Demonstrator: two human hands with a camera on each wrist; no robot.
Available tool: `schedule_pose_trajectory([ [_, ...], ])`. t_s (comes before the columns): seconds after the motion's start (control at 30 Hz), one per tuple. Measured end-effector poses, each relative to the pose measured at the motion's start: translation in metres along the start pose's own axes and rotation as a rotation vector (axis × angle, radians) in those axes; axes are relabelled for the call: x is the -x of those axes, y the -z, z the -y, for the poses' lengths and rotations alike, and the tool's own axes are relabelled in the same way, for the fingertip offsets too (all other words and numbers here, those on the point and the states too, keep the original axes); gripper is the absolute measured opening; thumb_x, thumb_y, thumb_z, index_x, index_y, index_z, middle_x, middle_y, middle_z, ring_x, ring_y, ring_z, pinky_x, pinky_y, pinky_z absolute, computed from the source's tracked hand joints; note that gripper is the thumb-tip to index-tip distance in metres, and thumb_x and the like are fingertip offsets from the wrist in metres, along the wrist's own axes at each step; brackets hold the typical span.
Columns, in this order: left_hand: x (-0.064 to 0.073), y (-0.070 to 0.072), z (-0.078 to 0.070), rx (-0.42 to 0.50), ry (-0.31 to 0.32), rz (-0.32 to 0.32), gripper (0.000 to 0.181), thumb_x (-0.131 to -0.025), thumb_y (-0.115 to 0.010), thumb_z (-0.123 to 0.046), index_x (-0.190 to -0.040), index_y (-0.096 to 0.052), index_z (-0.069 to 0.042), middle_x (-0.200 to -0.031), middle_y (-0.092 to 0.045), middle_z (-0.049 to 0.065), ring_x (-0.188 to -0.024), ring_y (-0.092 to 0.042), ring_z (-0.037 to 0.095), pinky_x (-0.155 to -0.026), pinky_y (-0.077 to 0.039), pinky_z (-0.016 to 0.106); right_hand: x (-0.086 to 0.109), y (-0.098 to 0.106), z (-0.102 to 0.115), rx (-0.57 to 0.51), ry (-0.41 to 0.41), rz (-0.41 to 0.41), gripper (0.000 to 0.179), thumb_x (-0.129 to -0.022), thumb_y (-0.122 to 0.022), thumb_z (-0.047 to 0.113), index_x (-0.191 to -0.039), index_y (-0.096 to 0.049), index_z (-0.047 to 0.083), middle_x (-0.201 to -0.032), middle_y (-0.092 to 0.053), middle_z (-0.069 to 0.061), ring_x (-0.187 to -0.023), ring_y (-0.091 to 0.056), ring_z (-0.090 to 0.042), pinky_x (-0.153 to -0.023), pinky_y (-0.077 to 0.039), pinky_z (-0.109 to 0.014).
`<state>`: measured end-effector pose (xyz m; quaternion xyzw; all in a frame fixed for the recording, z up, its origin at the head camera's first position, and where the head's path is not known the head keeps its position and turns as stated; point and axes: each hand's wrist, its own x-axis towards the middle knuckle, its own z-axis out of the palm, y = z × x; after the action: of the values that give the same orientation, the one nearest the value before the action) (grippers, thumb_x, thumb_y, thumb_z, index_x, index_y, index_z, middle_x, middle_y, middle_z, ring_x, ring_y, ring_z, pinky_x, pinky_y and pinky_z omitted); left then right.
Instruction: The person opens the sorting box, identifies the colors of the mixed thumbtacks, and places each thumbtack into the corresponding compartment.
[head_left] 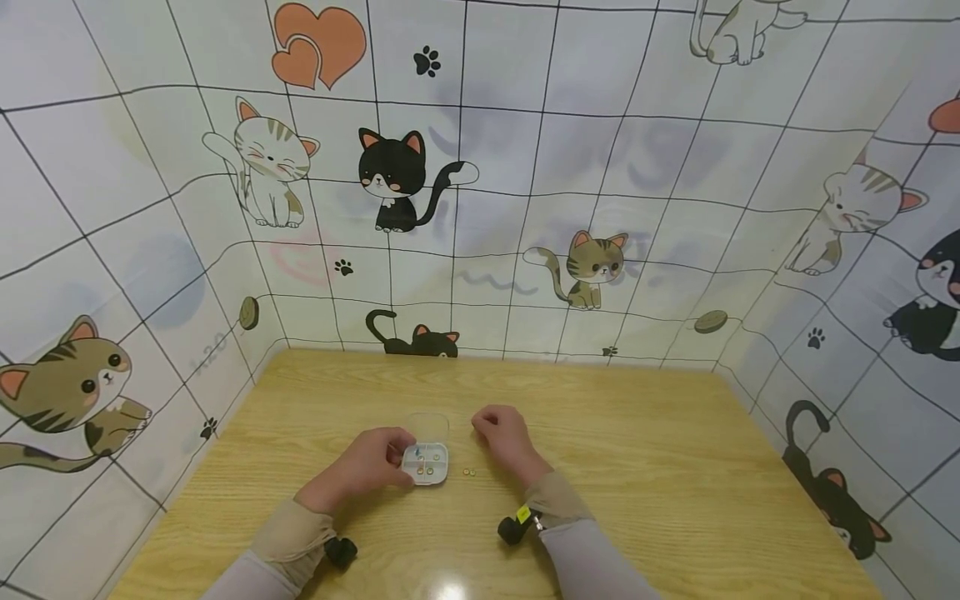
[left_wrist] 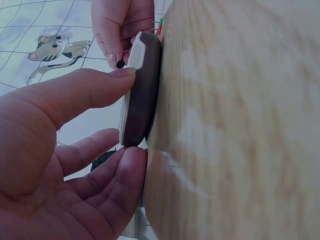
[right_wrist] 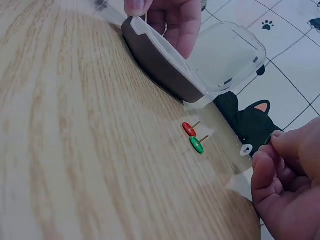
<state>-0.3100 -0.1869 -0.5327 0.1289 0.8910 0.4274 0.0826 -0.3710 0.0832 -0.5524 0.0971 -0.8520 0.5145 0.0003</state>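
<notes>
A small pill-box-like case [head_left: 429, 482] lies on the table, its inside white and divided, its outside dark [right_wrist: 157, 67]. Several small pieces sit in its compartments. My left hand [head_left: 369, 460] grips the case at its left side, thumb [left_wrist: 107, 85] on the rim and fingers below. On the right, my right hand [head_left: 506, 437] pinches a small dark piece [right_wrist: 268, 139] between thumb and forefinger; it looks like a thumbtack with a black head [left_wrist: 120, 64]. Between case and right hand, a red thumbtack [right_wrist: 189, 129] and a green thumbtack [right_wrist: 197, 145] lie points up.
The case's clear lid [right_wrist: 227, 57] stands open at its far side. A wooden table [head_left: 637, 467] carries everything. Cat-patterned walls [head_left: 495, 183] enclose it at the back and both sides. A small black camera [head_left: 514, 529] is strapped to my right wrist.
</notes>
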Motion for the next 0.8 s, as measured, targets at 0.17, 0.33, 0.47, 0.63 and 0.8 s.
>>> schedule_pose_trajectory([
  [0.17,0.001,0.000,-0.001,-0.001,-0.007,0.002,0.052,-0.073,-0.094,-0.010,-0.120,-0.072,-0.004,-0.096,-0.068,0.003,-0.088,-0.060,0.018,-0.074,-0.049,0.025,-0.002,0.000,-0.005,-0.185,-0.064,-0.028,0.021,-0.106,-0.063,0.011,-0.097,-0.074,-0.005,-0.079,-0.063,-0.004,-0.074,-0.056,-0.013,-0.069,-0.049,-0.025],
  [0.33,0.000,0.000,-0.001,-0.003,0.002,0.000,0.052,-0.074,-0.094,-0.010,-0.121,-0.072,-0.004,-0.097,-0.068,0.003,-0.090,-0.060,0.018,-0.076,-0.049,0.026,-0.006,0.000,-0.009,-0.398,-0.103,-0.068,0.023,-0.107,-0.061,0.007,-0.106,-0.069,-0.014,-0.088,-0.067,-0.010,-0.076,-0.059,-0.013,-0.068,-0.051,-0.023],
  [0.47,-0.001,0.000,0.001,-0.013,0.004,-0.004,0.051,-0.074,-0.094,-0.009,-0.120,-0.072,-0.005,-0.096,-0.067,0.002,-0.090,-0.060,0.018,-0.077,-0.050,0.027,-0.010,0.001,-0.015,-0.588,-0.126,-0.103,0.026,-0.107,-0.058,0.005,-0.116,-0.064,-0.019,-0.097,-0.067,-0.012,-0.080,-0.062,-0.012,-0.071,-0.054,-0.021],
  [0.63,-0.002,-0.001,0.003,-0.016,-0.007,-0.004,0.050,-0.074,-0.094,-0.009,-0.119,-0.072,-0.005,-0.095,-0.067,0.002,-0.089,-0.060,0.017,-0.076,-0.050,0.027,-0.012,0.004,-0.019,-0.728,-0.151,-0.082,0.030,-0.110,-0.053,0.007,-0.123,-0.059,-0.019,-0.101,-0.064,-0.008,-0.084,-0.062,-0.010,-0.074,-0.054,-0.018],
  [0.8,-0.003,-0.001,0.004,-0.014,-0.015,-0.004,0.051,-0.074,-0.094,-0.010,-0.120,-0.072,-0.005,-0.095,-0.068,0.001,-0.089,-0.060,0.017,-0.076,-0.050,0.026,-0.013,0.006,-0.020,-0.869,-0.200,-0.069,0.033,-0.111,-0.048,0.004,-0.133,-0.051,-0.021,-0.101,-0.061,-0.006,-0.085,-0.059,-0.008,-0.074,-0.052,-0.016],
])
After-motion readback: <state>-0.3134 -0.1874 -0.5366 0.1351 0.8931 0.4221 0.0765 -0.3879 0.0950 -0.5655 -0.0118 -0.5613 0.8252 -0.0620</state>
